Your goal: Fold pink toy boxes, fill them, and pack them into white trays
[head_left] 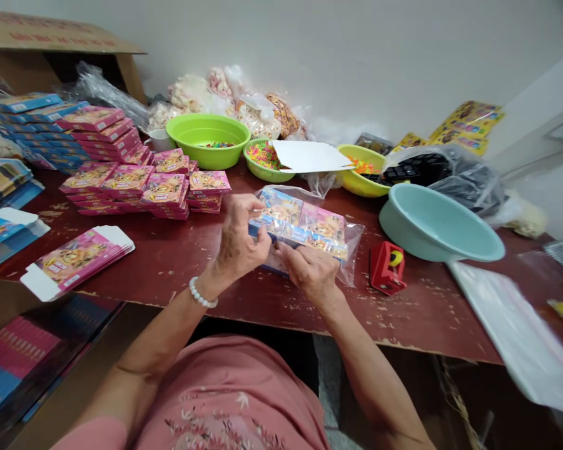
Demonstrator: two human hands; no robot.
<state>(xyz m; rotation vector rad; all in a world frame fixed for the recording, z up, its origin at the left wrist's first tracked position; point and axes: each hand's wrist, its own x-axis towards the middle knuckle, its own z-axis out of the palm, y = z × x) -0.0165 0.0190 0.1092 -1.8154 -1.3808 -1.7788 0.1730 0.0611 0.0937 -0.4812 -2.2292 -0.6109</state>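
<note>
My left hand (pixel 238 240) and my right hand (pixel 312 272) are both closed on the near edge of a clear plastic bag (pixel 309 228) that holds several small printed boxes, blue and pink. The bag is lifted a little above the dark red table (pixel 178 262), in the middle of the view. A white bead bracelet (pixel 201 295) sits on my left wrist. Just left of the hands stand low stacks of pink boxes (pixel 145 187).
Flat pink carton blanks (pixel 77 256) lie front left. Green bowls (pixel 207 139) with coloured bits and a yellow bowl (pixel 361 175) stand at the back. A pale blue basin (pixel 438 225), a red tape dispenser (pixel 387 267) and clear bags (pixel 511 331) are on the right.
</note>
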